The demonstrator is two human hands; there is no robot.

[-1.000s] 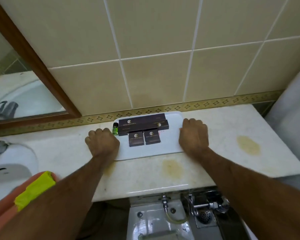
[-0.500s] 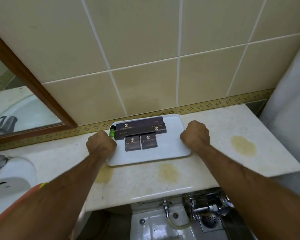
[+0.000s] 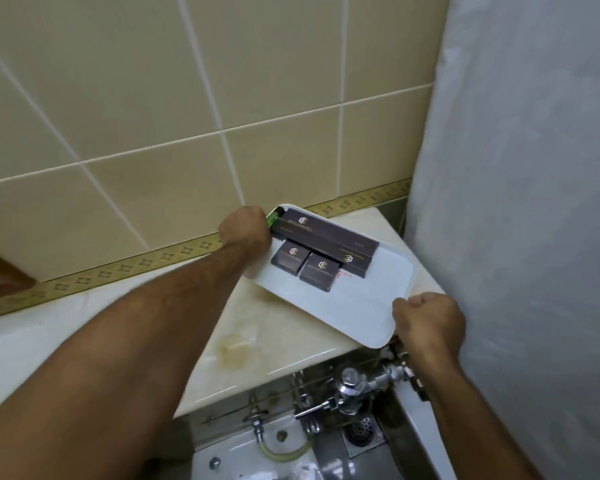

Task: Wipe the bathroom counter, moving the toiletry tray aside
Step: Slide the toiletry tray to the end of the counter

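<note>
White tray (image 3: 357,306), both hands' grip closed on its ends: left hand (image 3: 246,232), right hand (image 3: 428,323); dark boxes' (image 3: 321,266) gold lettering is unreadable.

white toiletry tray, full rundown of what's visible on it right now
The white toiletry tray is a flat rectangle with rounded corners and a low raised rim, smooth like plastic. It sits skewed at the right end of the counter, its near corner jutting past the front edge. The left hand grips its far-left end, the right hand its near-right corner. It carries dark boxes, two long and two small, plus a green item, unidentifiable.
</note>
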